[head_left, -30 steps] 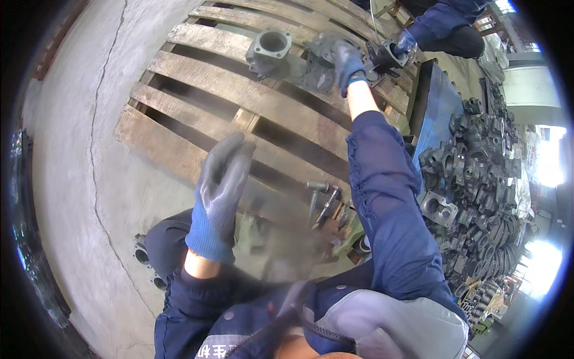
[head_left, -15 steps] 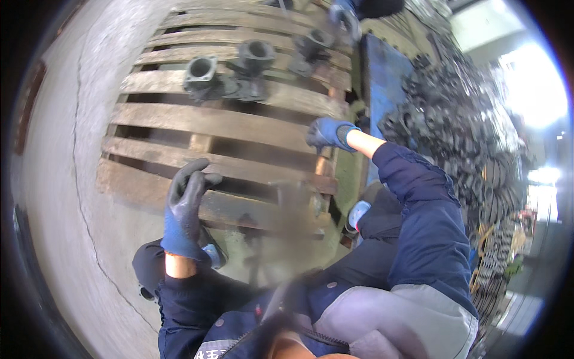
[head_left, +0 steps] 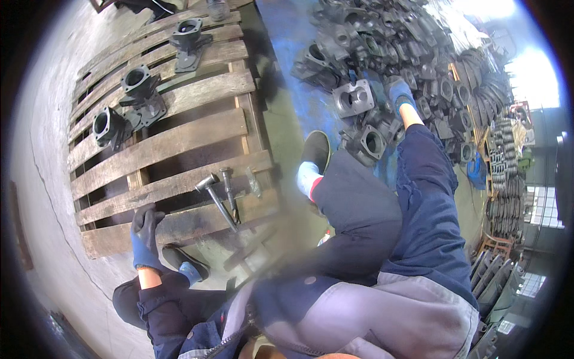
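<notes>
My right hand (head_left: 400, 94), in a blue glove with dark fingers, reaches into a heap of dark metal castings (head_left: 365, 36). Its fingers blend with the parts, so a grip cannot be made out. Beside it lies a flanged casting (head_left: 354, 99) with a round bore, and a second round-mouthed casting (head_left: 372, 142) sits nearer me. My left hand (head_left: 147, 233), gloved alike, hovers by the near left edge of a wooden pallet (head_left: 173, 140), loosely bent and empty. A hammer (head_left: 218, 202) and a slim metal tool (head_left: 229, 190) rest on the pallet's near boards.
Several flanged pipe-like castings stand on the pallet, one (head_left: 137, 81) near its middle. A blue metal sheet (head_left: 284, 36) lies under the heap. Stacked metal parts (head_left: 505, 161) line the right side. Part of another person (head_left: 152, 9) shows at the top left.
The view has swung to the right. My right hand has gone from the pallet's right edge to the castings heap. My left hand stays near the pallet's edge, its fingers more bent.
</notes>
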`<act>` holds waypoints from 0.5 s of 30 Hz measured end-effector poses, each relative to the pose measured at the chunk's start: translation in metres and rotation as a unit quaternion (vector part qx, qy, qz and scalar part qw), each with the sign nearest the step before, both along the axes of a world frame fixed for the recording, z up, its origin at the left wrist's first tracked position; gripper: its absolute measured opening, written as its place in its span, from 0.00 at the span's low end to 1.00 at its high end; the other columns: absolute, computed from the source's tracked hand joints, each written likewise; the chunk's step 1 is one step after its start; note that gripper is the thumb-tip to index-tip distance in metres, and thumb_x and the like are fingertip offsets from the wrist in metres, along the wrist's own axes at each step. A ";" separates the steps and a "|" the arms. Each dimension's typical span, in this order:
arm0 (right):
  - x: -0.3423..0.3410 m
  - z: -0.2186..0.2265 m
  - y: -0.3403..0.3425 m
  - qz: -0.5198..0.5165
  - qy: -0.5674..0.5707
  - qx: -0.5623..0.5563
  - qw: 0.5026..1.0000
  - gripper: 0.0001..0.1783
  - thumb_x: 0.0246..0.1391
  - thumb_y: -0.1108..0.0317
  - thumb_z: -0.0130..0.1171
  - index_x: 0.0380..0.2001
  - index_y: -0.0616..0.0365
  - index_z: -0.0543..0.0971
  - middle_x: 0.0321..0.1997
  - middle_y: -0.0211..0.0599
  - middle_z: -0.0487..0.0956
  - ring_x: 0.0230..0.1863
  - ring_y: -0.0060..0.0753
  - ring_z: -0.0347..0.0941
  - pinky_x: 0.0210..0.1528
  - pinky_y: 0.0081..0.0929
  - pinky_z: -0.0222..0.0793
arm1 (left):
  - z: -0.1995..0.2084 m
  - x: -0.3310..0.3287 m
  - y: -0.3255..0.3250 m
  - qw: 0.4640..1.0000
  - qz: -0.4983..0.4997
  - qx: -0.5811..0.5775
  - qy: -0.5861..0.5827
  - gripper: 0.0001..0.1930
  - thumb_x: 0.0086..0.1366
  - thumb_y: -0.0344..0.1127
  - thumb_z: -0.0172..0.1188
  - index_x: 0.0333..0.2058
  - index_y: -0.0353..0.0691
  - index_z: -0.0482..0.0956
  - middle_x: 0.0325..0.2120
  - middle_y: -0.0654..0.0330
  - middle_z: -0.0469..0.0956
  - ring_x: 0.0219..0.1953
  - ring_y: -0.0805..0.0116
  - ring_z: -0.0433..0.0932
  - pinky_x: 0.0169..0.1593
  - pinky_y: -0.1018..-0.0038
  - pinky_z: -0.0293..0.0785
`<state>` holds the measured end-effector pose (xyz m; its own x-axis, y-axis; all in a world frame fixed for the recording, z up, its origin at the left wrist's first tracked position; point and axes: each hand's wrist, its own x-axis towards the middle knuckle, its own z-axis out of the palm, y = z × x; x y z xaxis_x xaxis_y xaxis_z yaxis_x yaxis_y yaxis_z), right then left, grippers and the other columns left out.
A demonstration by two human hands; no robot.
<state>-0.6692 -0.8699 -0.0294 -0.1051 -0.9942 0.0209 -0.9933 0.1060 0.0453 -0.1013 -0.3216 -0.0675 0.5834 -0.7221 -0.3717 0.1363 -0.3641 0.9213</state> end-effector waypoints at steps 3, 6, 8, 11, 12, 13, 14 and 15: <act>-0.028 -0.003 0.004 -0.015 -0.039 0.099 0.994 0.19 0.59 0.60 0.48 0.47 0.57 0.80 0.50 0.52 0.79 0.53 0.59 0.74 0.52 0.45 0.72 | -0.025 0.024 0.018 0.996 0.021 0.075 -0.043 0.14 0.68 0.35 0.54 0.47 0.34 0.76 0.39 0.56 0.79 0.39 0.66 0.80 0.48 0.71 0.77; -0.032 0.023 0.036 -0.048 -0.150 0.313 0.937 0.19 0.60 0.61 0.48 0.46 0.59 0.80 0.48 0.52 0.80 0.50 0.56 0.76 0.48 0.43 0.73 | -0.046 0.038 0.028 0.991 0.047 0.110 -0.066 0.14 0.67 0.34 0.54 0.47 0.32 0.75 0.39 0.55 0.79 0.38 0.66 0.81 0.47 0.71 0.77; -0.024 0.033 0.077 -0.071 -0.243 0.455 0.854 0.19 0.59 0.61 0.48 0.45 0.60 0.80 0.46 0.53 0.81 0.46 0.53 0.79 0.47 0.42 0.74 | -0.055 0.039 0.032 0.991 0.041 0.106 -0.077 0.14 0.68 0.34 0.54 0.47 0.32 0.75 0.39 0.54 0.79 0.38 0.66 0.81 0.47 0.71 0.77; 0.007 -0.010 0.164 0.037 -0.110 0.345 0.931 0.22 0.55 0.54 0.54 0.43 0.61 0.81 0.44 0.56 0.81 0.45 0.53 0.79 0.48 0.42 0.73 | -0.058 0.040 0.030 0.991 0.025 0.118 -0.065 0.14 0.68 0.34 0.52 0.48 0.32 0.75 0.40 0.54 0.79 0.38 0.66 0.81 0.47 0.72 0.77; 0.013 -0.025 0.186 0.153 0.040 0.284 0.946 0.24 0.53 0.51 0.57 0.43 0.62 0.81 0.43 0.56 0.81 0.45 0.54 0.79 0.49 0.42 0.73 | -0.057 0.040 0.029 0.992 0.012 0.111 -0.060 0.14 0.69 0.34 0.52 0.48 0.31 0.75 0.41 0.53 0.79 0.38 0.66 0.81 0.47 0.72 0.77; 0.012 -0.034 0.197 0.114 0.021 0.239 0.964 0.25 0.52 0.50 0.58 0.42 0.62 0.81 0.43 0.57 0.81 0.46 0.54 0.78 0.49 0.42 0.73 | -0.056 0.040 0.028 0.990 0.006 0.109 -0.085 0.15 0.69 0.34 0.51 0.50 0.32 0.74 0.44 0.53 0.78 0.38 0.66 0.81 0.47 0.72 0.77; 0.012 -0.045 0.206 0.092 -0.007 0.195 0.976 0.26 0.51 0.49 0.59 0.42 0.62 0.81 0.43 0.57 0.80 0.46 0.55 0.78 0.49 0.42 0.72 | -0.055 0.039 0.027 0.988 0.002 0.123 -0.093 0.15 0.69 0.34 0.51 0.50 0.32 0.74 0.44 0.53 0.78 0.38 0.67 0.81 0.47 0.72 0.77; 0.011 -0.054 0.211 0.065 -0.030 0.161 0.984 0.27 0.50 0.48 0.60 0.42 0.63 0.81 0.42 0.57 0.80 0.47 0.55 0.78 0.50 0.42 0.72 | -0.054 0.038 0.025 0.986 -0.001 0.132 -0.099 0.15 0.69 0.34 0.51 0.50 0.32 0.74 0.45 0.53 0.77 0.38 0.67 0.81 0.47 0.72 0.77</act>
